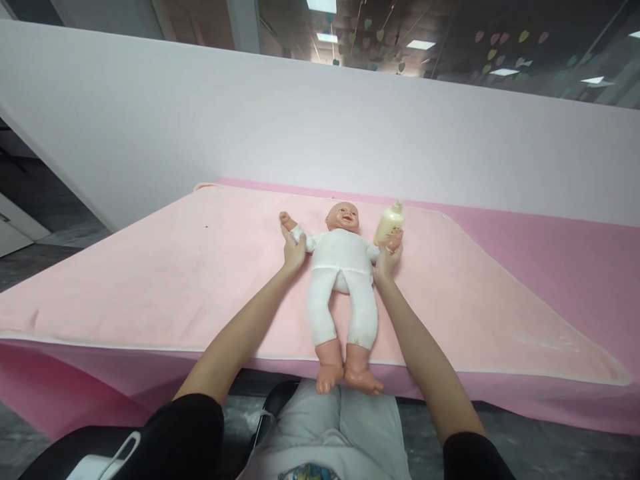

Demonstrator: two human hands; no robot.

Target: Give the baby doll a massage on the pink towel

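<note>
Your left hand [294, 253] and right hand [387, 261] each curl around a forearm of the doll [340, 249], probably light and soft-bodied, best lifted by its torso.

Both of the person's arms reached forward and converged slightly toward the hands. The left forearm [250, 323] was bare and slanted up and inward from a dark left sleeve [185, 430] ending near the elbow. The right forearm [425, 343] mirrored it, rising inward from a matching right sleeve [473, 457]. The left wrist [291, 268] ran nearly in line with its forearm, and the left hand [295, 249] was curled in a grip, its thumb on the inner side. The right hand [389, 260] was curled too, with the fingers [397, 256] on the outer side. The hands stood apart, at almost equal reach.
</note>
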